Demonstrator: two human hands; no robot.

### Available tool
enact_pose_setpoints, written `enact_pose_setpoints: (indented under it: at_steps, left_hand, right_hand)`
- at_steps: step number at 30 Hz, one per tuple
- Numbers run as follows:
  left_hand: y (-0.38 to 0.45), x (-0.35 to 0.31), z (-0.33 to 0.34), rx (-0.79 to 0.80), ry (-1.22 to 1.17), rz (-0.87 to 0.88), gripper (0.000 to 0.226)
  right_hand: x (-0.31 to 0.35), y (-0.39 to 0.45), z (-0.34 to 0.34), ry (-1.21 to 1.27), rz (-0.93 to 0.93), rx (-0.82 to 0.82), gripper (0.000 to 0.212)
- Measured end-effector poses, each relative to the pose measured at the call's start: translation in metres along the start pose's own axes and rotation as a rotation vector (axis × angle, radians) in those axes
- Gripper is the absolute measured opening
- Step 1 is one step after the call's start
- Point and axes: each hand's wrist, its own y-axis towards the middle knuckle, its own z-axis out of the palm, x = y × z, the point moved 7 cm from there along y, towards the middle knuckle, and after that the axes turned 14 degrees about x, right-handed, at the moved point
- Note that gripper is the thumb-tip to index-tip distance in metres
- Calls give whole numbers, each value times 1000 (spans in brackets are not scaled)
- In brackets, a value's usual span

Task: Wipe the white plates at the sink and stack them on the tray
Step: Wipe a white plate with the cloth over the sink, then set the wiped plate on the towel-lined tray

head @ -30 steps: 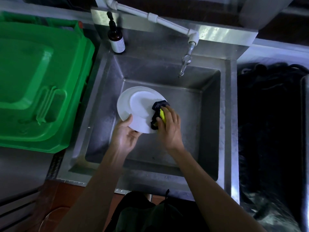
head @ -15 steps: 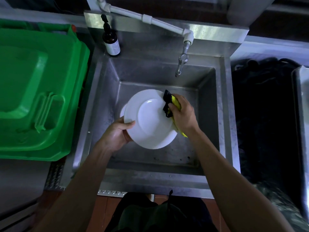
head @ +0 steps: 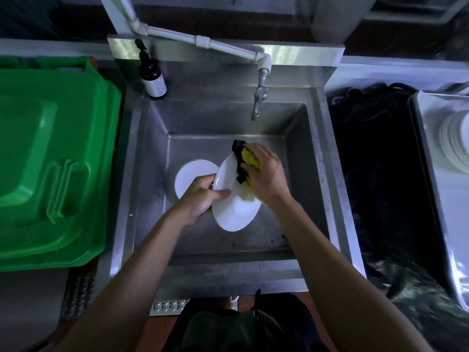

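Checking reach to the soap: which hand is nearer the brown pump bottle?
Left. The left hand grips the plate below the brown pump bottle; the right hand wipes farther right.

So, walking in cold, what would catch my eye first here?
Probably the white plate held tilted over the steel sink, the left hand gripping its rim while the right hand presses a yellow and black cloth on it. Next, the big green bin lid at left.
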Motion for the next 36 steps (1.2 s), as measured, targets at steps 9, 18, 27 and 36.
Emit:
enact_pose_setpoints:
  at_steps: [9,18,27,36]
  left_hand:
    - [21,-45,26,-84,466,92,10]
    - [55,-90,108,-79,976,212,19]
    - [103,-153,239,-33,1332,504,47]
    - [171,-184,371,4,1542,642,50]
  right_hand:
    - [-12,-31,-42,-2,32,-71,45]
    - [-55,-76,-134,-148,74,-195,46]
    - [-127,-132,-242,-285,166,-303,52]
    - [-205,-183,-343,-259,214,-408,51]
